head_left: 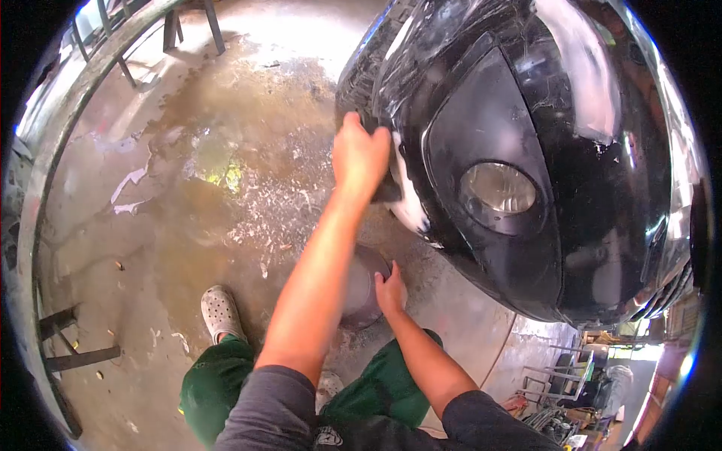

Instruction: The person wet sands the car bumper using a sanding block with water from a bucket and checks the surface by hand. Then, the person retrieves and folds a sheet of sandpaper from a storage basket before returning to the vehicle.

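Near the middle of the view, my left hand is closed around a dark, flat block at the edge of a glossy black car bumper. Whitish patches mark the bumper beside the block and higher up. A round fog lamp sits in the bumper's dark triangular panel. Lower down, my right hand grips the rim of a grey bucket, partly hidden behind my left forearm.
Wet, stained concrete floor spreads to the left, with a shoe on it. A long curved rail on legs runs along the left edge. Metal racks and assorted items stand at the lower right.
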Action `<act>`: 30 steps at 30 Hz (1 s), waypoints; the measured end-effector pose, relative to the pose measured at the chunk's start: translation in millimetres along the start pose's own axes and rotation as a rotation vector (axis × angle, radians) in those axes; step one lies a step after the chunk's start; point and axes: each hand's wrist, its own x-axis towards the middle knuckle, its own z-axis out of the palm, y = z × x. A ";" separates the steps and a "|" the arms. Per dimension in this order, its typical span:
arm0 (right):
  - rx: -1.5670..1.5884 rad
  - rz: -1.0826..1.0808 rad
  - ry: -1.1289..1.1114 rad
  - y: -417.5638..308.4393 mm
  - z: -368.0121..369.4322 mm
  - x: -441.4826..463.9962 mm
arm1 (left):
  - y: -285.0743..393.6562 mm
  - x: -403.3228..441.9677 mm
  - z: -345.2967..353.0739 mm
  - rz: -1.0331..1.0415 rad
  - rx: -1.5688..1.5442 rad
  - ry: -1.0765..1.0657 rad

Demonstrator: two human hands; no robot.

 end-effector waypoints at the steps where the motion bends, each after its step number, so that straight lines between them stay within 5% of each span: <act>1: 0.003 -0.031 0.039 5.6 5.4 1.8 | 0.4 -1.4 -0.3 -0.014 0.026 -0.015; 5: -0.019 -0.071 0.080 8.5 13.4 8.8 | 10.1 -62.0 -4.1 -0.098 0.044 -0.091; 10: -0.018 -0.067 0.086 16.1 15.1 1.8 | -1.4 11.8 -1.5 -0.053 0.079 -0.064; 15: -0.013 -0.033 0.057 8.4 14.7 8.9 | 4.4 -51.6 -13.4 -0.064 0.102 -0.189; 19: -0.021 -0.063 0.073 20.4 16.9 2.4 | -10.7 6.4 -10.2 0.105 0.053 -0.180; 24: -0.004 -0.064 0.038 8.5 11.6 10.2 | -8.3 -40.7 -26.2 0.045 0.038 -0.244; 30: 0.004 -0.154 0.122 20.0 21.8 12.4 | -18.6 18.5 -10.3 0.077 0.066 -0.184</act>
